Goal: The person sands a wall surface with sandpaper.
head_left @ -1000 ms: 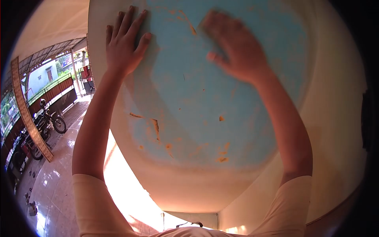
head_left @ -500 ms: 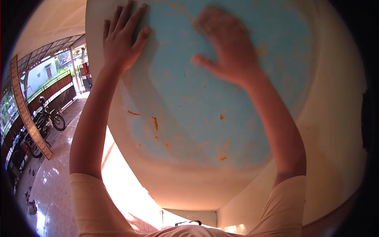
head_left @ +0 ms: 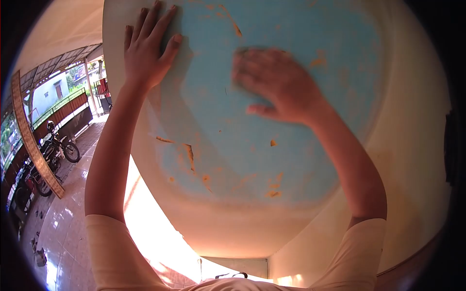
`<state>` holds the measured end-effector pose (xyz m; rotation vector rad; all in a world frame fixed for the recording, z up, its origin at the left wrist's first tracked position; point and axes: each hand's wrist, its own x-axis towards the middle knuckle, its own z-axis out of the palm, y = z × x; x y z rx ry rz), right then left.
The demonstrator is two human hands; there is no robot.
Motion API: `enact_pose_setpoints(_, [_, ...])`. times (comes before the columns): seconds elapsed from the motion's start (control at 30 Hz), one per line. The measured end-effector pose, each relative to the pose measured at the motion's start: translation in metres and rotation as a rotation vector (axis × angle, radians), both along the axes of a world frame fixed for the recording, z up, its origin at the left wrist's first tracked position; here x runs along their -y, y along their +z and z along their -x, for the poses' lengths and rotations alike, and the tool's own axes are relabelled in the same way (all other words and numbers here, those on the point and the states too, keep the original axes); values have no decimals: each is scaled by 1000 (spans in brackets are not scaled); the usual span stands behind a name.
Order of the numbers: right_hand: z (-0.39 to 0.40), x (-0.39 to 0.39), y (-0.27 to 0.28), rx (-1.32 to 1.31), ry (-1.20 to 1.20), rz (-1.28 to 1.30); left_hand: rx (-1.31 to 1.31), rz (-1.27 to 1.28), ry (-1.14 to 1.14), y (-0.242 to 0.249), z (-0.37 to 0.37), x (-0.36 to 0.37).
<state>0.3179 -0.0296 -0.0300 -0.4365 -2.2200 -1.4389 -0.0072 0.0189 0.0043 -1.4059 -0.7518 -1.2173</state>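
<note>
My left hand [head_left: 148,51] lies flat with fingers spread near the left edge of a large pale wall panel [head_left: 208,223]. A wide light-blue patch [head_left: 291,165] covers the panel's middle, with orange-brown chips and cracks in it. Against this patch is my right hand [head_left: 279,82], blurred by motion. Its fingers are pressed together and the thumb stands apart. A thin dark rim shows along the fingertips; whatever lies under them is hidden. Close above that hand runs an orange chipped streak [head_left: 232,22].
At the left, motorcycles [head_left: 56,148] stand on the paving beyond a slanted wooden post [head_left: 36,133]. Farther back is a metal gate [head_left: 73,109]. Glossy floor tiles [head_left: 63,228] stretch along the lower left. A plain cream wall [head_left: 407,194] fills the right side.
My right hand has moved down across the blue patch, uncovering the orange streak above it. My left hand keeps its place on the panel.
</note>
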Motion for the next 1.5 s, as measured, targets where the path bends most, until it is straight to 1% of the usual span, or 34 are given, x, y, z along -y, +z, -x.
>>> enact_pose_setpoints(0.03, [-11,-2,18,-2,0,-7,2,3,-1,1,0,1])
enact_pose_setpoints(0.1, [-27,-4,42,-400,-63,-242,-3,-1,-5,4,0,2])
enact_pose_setpoints(0.13, [-24,-6,40,-428,-84,-290,-3,1,-8,3,0,2])
enact_pose_setpoints(0.17, [-18,-8,32,-423,-84,-294,2,-3,-9,2,0,1])
enact_pose_setpoints(0.23, [8,2,-2,-246,5,-33,25,12,4,-1,0,-1])
enact_pose_setpoints(0.27, [16,-1,-21,-148,6,34,25,6,6,-2,0,0])
enact_pose_setpoints(0.3, [14,-1,-19,-150,7,28,28,16,1,-2,-1,0])
enact_pose_setpoints(0.37, [4,-3,-16,2,45,96,23,21,-1,-2,-1,0])
enact_pose_setpoints(0.4, [-7,4,3,-44,-10,46,19,30,1,-3,-1,0])
enact_pose_setpoints(0.47, [-38,-2,42,-266,-118,-226,21,30,4,2,0,2])
enact_pose_setpoints(0.5, [-58,-16,67,-390,-124,-343,13,37,-6,4,1,2])
enact_pose_setpoints(0.53, [-61,-15,84,-513,-129,-458,6,44,-16,5,1,2])
enact_pose_setpoints(0.57, [-60,-18,86,-508,-126,-460,12,42,-15,8,1,3])
enact_pose_setpoints(0.63, [-23,-5,84,-710,-348,-227,-18,40,13,19,2,4])
enact_pose_setpoints(0.67, [-13,-20,79,-566,-88,-402,-18,38,12,31,1,1])
enact_pose_setpoints(0.7, [6,-20,68,-565,-90,-406,-23,27,18,46,0,-1])
enact_pose_setpoints(0.77, [38,-12,42,-296,-37,-233,-26,13,19,62,-7,10])
enact_pose_setpoints(0.8, [34,-10,48,-298,-42,-245,0,154,64,74,-20,27])
enact_pose_setpoints(0.83, [25,-5,57,-242,-70,-204,27,293,109,82,-28,36])
enact_pose_setpoints(0.87, [13,-4,65,-187,-100,-158,22,284,102,86,-31,32])
enact_pose_setpoints(0.93, [-31,-18,97,-354,-170,-326,53,224,131,91,-34,22])
enact_pose_setpoints(1.0, [-86,-30,146,-541,-197,-400,56,214,103,92,-36,23])
enact_pose_setpoints(1.03, [-79,-20,150,-541,-201,-403,65,209,78,92,-37,25])
enact_pose_setpoints(1.1, [-55,-8,155,-893,-382,-340,70,200,54,94,-38,26])
enact_pose_setpoints(1.13, [-36,-12,152,-835,-366,-403,74,194,35,95,-38,26])
enact_pose_setpoints(1.2, [20,7,131,-622,-318,-335,84,198,29,97,-37,26])
enact_pose_setpoints(1.23, [41,14,123,-500,-233,-238,91,197,23,97,-37,26])
enact_pose_setpoints(1.27, [51,17,117,-381,-149,-140,87,204,22,95,-37,26])
enact_pose_setpoints(1.3, [46,12,122,-387,-152,-141,97,207,6,95,-36,27])
enact_pose_setpoints(1.37, [25,0,138,-320,-190,-165,86,204,-17,97,-38,29])
enact_pose_setpoints(1.4, [8,9,141,-443,-239,-190,75,181,-20,94,-38,29])
enact_pose_setpoints(1.47, [-36,0,165,-715,-340,-292,69,154,-32,94,-37,27])
enact_pose_setpoints(1.5, [-38,-1,173,-712,-344,-300,73,152,-29,97,-36,27])
